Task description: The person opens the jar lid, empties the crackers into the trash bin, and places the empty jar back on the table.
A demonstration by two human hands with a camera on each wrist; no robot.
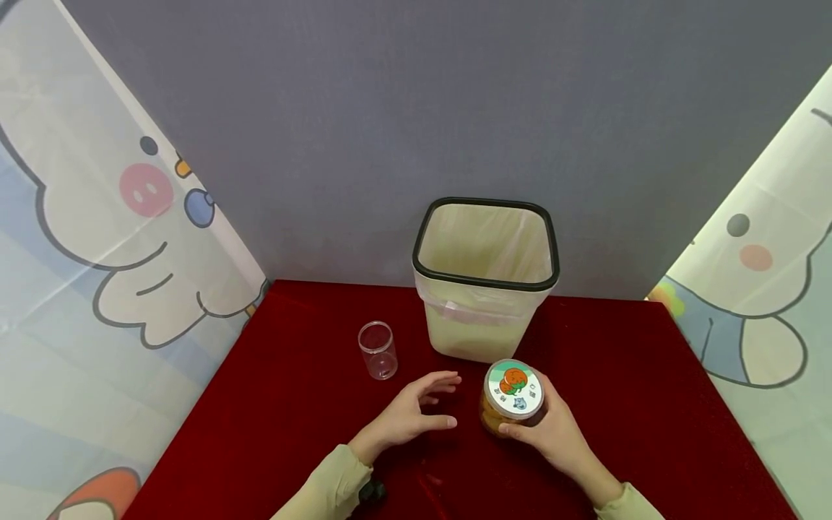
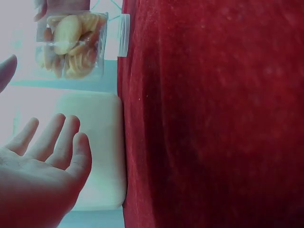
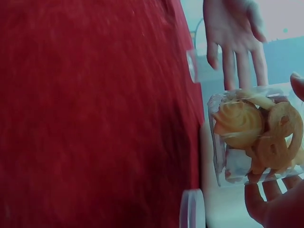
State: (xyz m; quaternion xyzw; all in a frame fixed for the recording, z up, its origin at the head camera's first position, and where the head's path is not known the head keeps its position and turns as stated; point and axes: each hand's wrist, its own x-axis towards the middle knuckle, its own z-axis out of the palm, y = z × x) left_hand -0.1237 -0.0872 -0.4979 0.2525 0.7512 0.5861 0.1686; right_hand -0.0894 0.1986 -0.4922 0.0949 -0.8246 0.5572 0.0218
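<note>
My right hand [image 1: 552, 433] grips a clear jar of cookies [image 1: 494, 417], thumb and fingers on its sides. The jar's round top [image 1: 516, 390] carries a white and green label with orange fruit. Twisted and swirled cookies [image 3: 240, 124] show through the wall in the right wrist view, and a gap lies between the jar's bottom and the cloth in the left wrist view. To the jar's left, my left hand [image 1: 409, 415] hovers with fingers spread, holding nothing. An open clear cup-like jar [image 1: 378, 350] stands beyond the left hand.
A cream bin [image 1: 481, 328] with a black rim and a plastic liner stands behind the hands, against a grey wall [image 1: 364, 144]. Red cloth [image 1: 286, 404] covers the table. A low clear piece [image 2: 124, 35] sits on the cloth near the jar. Cartoon curtains [image 1: 84, 231] hang at both sides.
</note>
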